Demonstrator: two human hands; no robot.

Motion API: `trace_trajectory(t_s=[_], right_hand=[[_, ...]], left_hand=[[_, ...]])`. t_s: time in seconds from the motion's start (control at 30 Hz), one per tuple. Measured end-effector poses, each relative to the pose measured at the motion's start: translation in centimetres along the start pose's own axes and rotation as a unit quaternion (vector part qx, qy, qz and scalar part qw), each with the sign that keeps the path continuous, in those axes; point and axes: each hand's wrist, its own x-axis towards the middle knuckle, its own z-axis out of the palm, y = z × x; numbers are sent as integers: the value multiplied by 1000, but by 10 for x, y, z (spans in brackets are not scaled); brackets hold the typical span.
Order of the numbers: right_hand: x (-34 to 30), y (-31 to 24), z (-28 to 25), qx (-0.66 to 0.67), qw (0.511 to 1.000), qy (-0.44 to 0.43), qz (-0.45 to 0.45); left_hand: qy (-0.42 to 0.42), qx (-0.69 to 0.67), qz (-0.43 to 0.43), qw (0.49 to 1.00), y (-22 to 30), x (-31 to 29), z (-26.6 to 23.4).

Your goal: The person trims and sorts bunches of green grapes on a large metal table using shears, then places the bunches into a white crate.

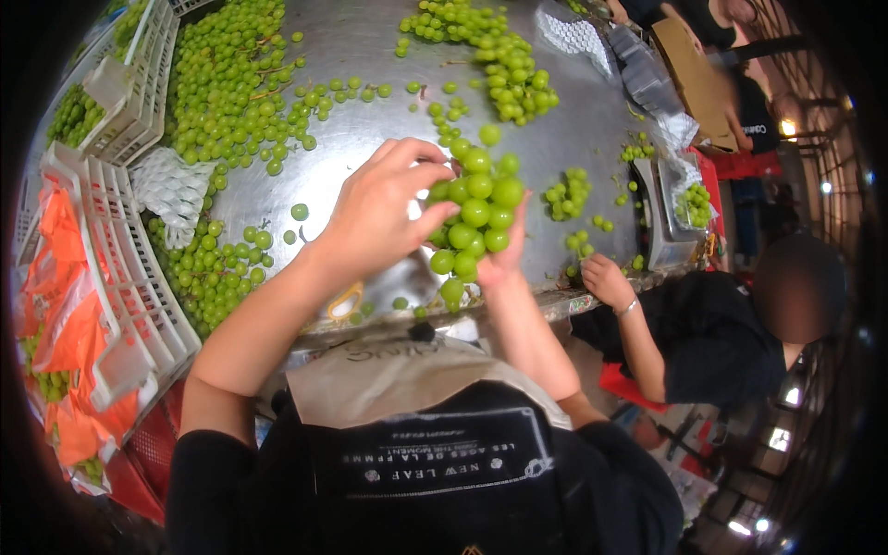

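A bunch of green grapes [476, 208] is held up above the metal table, between my two hands. My right hand [504, 264] holds the bunch from behind and below, its fingers mostly hidden by the grapes. At the bunch's left side is my left hand [384, 199], with thumb and fingers curled in against the grapes. What its fingertips pinch is hard to make out. Just beyond lies another large bunch [518, 83], and a small bunch [567, 194] rests to the right on the metal table [356, 51].
Heaped grapes [227, 83] cover the table's left side. White plastic crates [139, 277] stand at the left edge, one with orange bags [60, 268]. White foam netting [173, 190] lies beside them. A co-worker's hand [608, 282] touches grapes nearby; a scale [666, 208] and clear boxes [643, 74] stand at right.
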Motion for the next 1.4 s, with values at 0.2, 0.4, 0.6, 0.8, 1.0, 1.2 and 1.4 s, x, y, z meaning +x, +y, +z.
trace_trajectory(t_s=[0.2,0.4,0.6,0.8,1.0,1.2,1.4], right_hand=[[-4,4,6,-43,999,-6,-11],[-3,6,7,-16,999,21,-22],[-4,6,10,-110,989,50,-82],[-6,8,18,-167,975,94,-110],[-8,9,-6,-129,983,63,-110],[-31,-52,-77,-51,990,48,-124],[-89,-196,-122,-238,851,350,-312]], left_hand=[[-5,24,41,999,-4,1,5],[23,12,21,999,-7,-2,3],[64,5,53,997,-1,-25,14],[82,12,57,995,-7,-25,28],[63,26,37,997,-15,-28,35],[21,2,-120,993,-39,-50,17],[90,66,-219,969,-91,-90,-12]])
